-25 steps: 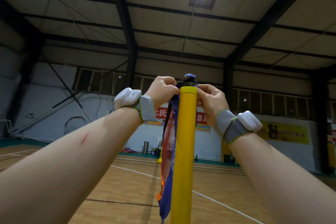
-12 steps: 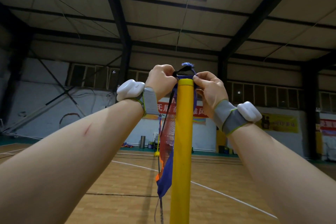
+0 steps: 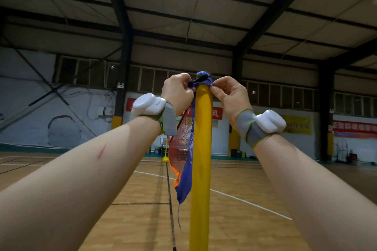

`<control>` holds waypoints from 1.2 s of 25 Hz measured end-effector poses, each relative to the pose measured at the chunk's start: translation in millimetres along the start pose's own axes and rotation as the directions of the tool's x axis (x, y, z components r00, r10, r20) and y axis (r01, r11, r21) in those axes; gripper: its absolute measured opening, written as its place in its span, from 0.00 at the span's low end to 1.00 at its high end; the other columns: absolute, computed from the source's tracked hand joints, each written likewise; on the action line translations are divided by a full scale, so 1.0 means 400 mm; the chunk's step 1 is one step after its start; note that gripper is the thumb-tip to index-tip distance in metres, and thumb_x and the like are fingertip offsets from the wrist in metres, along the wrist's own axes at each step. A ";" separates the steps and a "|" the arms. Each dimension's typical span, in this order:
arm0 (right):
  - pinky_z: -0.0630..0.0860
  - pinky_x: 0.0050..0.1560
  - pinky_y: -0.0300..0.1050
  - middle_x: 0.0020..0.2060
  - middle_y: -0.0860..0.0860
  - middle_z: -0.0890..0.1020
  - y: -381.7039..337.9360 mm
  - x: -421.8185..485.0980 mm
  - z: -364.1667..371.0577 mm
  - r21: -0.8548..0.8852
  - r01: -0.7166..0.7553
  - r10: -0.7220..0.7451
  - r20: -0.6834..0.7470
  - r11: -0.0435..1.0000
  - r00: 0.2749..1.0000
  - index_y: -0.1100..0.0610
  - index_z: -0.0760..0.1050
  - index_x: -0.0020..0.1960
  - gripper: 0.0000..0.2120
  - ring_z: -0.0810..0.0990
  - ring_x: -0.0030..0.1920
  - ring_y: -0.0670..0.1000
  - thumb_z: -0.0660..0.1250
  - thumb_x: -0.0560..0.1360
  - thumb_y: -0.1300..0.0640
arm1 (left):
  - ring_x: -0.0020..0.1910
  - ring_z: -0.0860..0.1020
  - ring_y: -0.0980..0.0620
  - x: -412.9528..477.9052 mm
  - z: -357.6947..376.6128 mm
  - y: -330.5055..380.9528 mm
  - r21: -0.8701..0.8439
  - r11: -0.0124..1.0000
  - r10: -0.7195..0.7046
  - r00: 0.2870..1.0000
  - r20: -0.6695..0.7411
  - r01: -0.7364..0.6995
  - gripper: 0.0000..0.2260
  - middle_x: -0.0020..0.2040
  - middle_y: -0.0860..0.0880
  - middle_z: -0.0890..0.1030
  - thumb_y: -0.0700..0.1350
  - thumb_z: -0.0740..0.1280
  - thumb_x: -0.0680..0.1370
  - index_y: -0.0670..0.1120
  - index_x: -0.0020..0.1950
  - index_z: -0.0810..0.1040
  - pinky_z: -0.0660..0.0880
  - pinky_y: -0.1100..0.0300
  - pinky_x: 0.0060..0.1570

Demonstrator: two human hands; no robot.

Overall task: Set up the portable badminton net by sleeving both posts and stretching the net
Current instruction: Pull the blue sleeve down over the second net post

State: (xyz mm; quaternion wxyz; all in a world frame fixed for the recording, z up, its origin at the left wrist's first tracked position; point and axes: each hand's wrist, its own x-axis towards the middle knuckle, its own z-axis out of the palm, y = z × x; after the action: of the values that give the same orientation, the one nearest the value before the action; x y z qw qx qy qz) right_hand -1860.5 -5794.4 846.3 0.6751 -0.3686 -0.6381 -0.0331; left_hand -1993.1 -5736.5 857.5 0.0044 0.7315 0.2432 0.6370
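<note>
Both left hand [image 3: 176, 92] and right hand [image 3: 231, 98] still pinch the net [image 3: 186, 179] atop the post [image 3: 201, 169]; its hem hangs higher, so fastening seems nearly done.

The yellow post [image 3: 201, 159] stands upright. The net [image 3: 184, 149] (red mesh, blue edge band) hangs bunched against its left side from the top.

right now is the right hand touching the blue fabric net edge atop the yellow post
Touching: head view shows the right hand pinching the blue net edge.
</note>
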 end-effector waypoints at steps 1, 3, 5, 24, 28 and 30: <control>0.75 0.44 0.38 0.38 0.44 0.77 0.002 -0.003 0.002 -0.013 -0.003 0.003 -0.006 1.000 1.000 0.50 0.73 0.40 0.08 0.75 0.41 0.43 0.64 0.76 0.62 | 0.44 0.78 0.41 -0.004 0.000 -0.003 -0.010 1.000 -0.002 1.000 0.018 0.002 0.04 0.39 0.43 0.77 0.38 0.64 0.74 0.39 0.44 0.78 0.77 0.50 0.46; 0.73 0.37 0.31 0.38 0.44 0.77 0.006 -0.012 0.011 -0.060 -0.010 0.009 -0.005 0.998 1.000 0.52 0.73 0.43 0.06 0.75 0.39 0.41 0.64 0.76 0.61 | 0.45 0.78 0.39 -0.014 0.001 -0.018 -0.025 1.000 -0.006 0.999 0.054 0.008 0.04 0.41 0.39 0.79 0.37 0.65 0.74 0.38 0.44 0.79 0.77 0.48 0.46; 0.72 0.30 0.26 0.37 0.44 0.76 0.017 -0.029 0.015 -0.069 -0.035 0.035 0.004 0.997 0.999 0.54 0.73 0.44 0.04 0.75 0.37 0.40 0.64 0.76 0.61 | 0.45 0.78 0.37 -0.032 0.009 -0.036 -0.033 0.999 -0.008 0.996 0.085 0.011 0.04 0.41 0.36 0.80 0.36 0.65 0.73 0.37 0.43 0.79 0.75 0.50 0.44; 0.78 0.47 0.43 0.42 0.52 0.79 0.134 -0.048 -0.022 -0.060 -0.190 0.192 0.026 0.980 0.981 0.54 0.72 0.45 0.06 0.80 0.45 0.51 0.66 0.75 0.51 | 0.49 0.78 0.40 -0.146 0.101 -0.114 0.100 0.992 -0.101 0.937 0.335 0.071 0.07 0.48 0.38 0.81 0.37 0.67 0.74 0.38 0.50 0.78 0.75 0.47 0.53; 0.80 0.45 0.44 0.46 0.58 0.80 0.140 -0.008 -0.009 0.011 -0.237 0.237 0.030 0.971 0.971 0.59 0.74 0.50 0.08 0.80 0.45 0.53 0.66 0.75 0.55 | 0.53 0.77 0.43 -0.124 0.088 -0.086 0.092 0.990 -0.136 0.859 0.494 0.104 0.09 0.48 0.42 0.78 0.33 0.61 0.73 0.39 0.52 0.75 0.74 0.50 0.57; 0.79 0.35 0.36 0.42 0.54 0.80 0.145 -0.010 -0.005 0.056 -0.235 0.230 0.085 0.970 0.970 0.58 0.74 0.49 0.06 0.79 0.41 0.50 0.66 0.75 0.57 | 0.48 0.76 0.43 -0.093 0.087 -0.065 0.046 0.984 -0.174 0.908 0.381 0.169 0.06 0.45 0.43 0.76 0.35 0.59 0.75 0.41 0.50 0.74 0.73 0.52 0.51</control>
State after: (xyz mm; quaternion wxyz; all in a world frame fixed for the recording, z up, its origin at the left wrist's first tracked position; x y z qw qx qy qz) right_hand -1829.6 -5754.8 816.5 0.6609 -0.4194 -0.6170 0.0816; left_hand -1972.4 -5716.6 808.4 0.1034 0.8179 0.3048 0.4770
